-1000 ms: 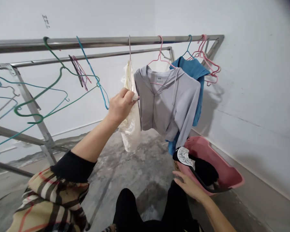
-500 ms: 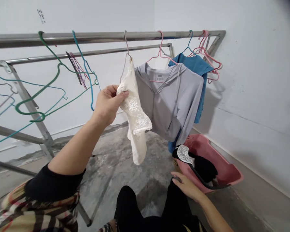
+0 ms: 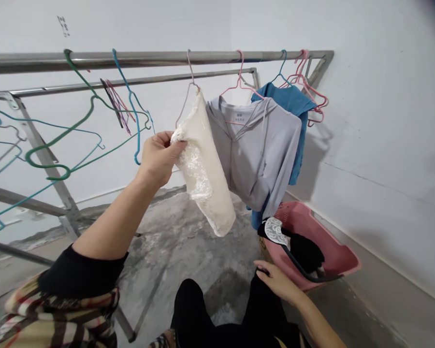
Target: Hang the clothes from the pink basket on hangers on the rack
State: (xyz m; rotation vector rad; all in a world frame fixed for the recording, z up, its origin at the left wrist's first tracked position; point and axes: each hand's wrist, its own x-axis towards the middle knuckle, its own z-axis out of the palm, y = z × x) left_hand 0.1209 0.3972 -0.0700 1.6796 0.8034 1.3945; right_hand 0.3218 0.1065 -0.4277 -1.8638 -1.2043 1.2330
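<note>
My left hand (image 3: 158, 157) is raised and pinches the edge of a cream lace garment (image 3: 205, 169) that hangs from a pale pink hanger (image 3: 189, 79) on the steel rail (image 3: 152, 57). The cloth swings out to the right below my fingers. Right beside it hangs a grey hooded top (image 3: 257, 150) on a pink hanger, and behind that a blue garment (image 3: 292, 104). My right hand (image 3: 277, 280) is low, its fingers flat against my black trouser leg, close to the rim of a pink laundry basket (image 3: 333, 256).
Several empty green, blue and pink wire hangers (image 3: 76, 130) dangle from the rail at left, and more pink hangers (image 3: 311, 89) at its right end. A second lower rail (image 3: 130, 82) runs behind. The basket holds dark clothes and a white lace piece (image 3: 275, 231). White walls enclose a stained concrete floor.
My left hand drew back to the left from the grey top and turned the cream garment, which now hangs spread and swung out to the right. My right hand stayed low.
</note>
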